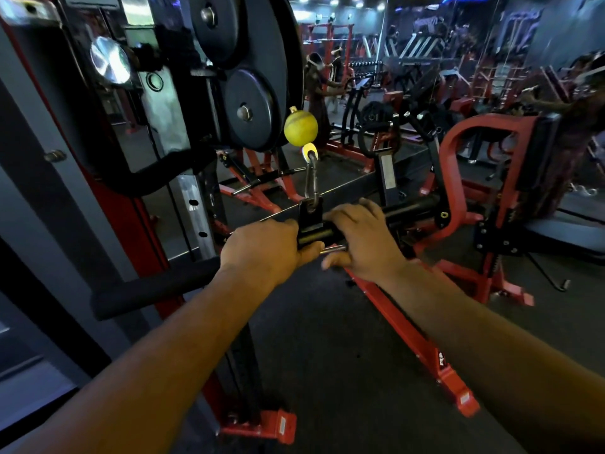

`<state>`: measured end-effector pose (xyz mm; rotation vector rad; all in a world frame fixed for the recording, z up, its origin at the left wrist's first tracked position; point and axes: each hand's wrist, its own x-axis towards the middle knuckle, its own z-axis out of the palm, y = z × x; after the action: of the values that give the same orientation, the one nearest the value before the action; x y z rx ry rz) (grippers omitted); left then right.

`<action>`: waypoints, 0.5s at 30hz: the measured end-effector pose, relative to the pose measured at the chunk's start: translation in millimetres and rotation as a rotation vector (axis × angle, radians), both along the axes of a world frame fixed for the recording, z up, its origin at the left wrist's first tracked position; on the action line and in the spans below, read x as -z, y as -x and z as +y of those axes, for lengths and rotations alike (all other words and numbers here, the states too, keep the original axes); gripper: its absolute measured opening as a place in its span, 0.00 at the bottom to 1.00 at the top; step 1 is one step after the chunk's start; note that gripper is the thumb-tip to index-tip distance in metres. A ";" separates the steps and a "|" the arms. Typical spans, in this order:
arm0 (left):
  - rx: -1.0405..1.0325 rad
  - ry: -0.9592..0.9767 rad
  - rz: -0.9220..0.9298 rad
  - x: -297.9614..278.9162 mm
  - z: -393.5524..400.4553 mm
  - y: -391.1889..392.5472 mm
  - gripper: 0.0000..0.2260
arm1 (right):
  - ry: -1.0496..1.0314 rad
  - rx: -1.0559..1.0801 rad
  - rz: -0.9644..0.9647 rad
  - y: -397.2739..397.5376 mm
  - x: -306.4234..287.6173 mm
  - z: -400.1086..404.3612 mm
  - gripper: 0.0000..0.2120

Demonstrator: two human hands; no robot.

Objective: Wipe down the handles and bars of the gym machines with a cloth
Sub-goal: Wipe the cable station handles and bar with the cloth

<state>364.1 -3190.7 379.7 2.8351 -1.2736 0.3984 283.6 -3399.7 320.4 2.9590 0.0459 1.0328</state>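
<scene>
A round black bar (pixel 406 209) hangs level from a steel clip (pixel 311 181) under a yellow ball (pixel 300 127). The left hand (pixel 262 247) curls its fingers around the bar beside the centre bracket (pixel 309 221); the right hand (pixel 363 237) grips the other side. Behind stand smooth black pulley wheels (pixel 252 109) and red steel frames (pixel 409 326). No cloth shows.

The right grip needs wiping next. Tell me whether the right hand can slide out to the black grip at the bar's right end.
Probably yes. The right hand already rests on the bar, and the black grip lies just beyond it with nothing between. No cloth is visible in either hand, though.
</scene>
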 end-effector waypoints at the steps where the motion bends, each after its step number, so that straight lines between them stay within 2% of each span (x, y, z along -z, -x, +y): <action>1: -0.001 0.004 0.003 1.0 -0.1 -0.3 0.26 | 0.041 -0.017 0.000 0.5 2.2 -0.6 0.48; 4: 0.009 0.013 0.003 3.5 1.5 -0.5 0.26 | 0.176 0.004 0.002 7.9 2.3 -24.3 0.45; 8: 0.021 0.001 0.010 1.3 1.8 1.2 0.26 | 0.198 0.174 0.014 24.9 -6.4 -74.9 0.38; 12: 0.019 -0.013 0.007 -1.8 3.1 0.7 0.27 | -0.052 0.340 0.094 45.9 -1.9 -115.3 0.39; 15: 0.010 -0.032 -0.014 -3.7 2.3 -0.8 0.27 | -0.182 0.350 0.097 46.5 10.6 -116.0 0.35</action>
<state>364.9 -3188.5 383.4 2.8557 -1.3081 0.4013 237.1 -3515.7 309.8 3.0122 -0.5734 0.8880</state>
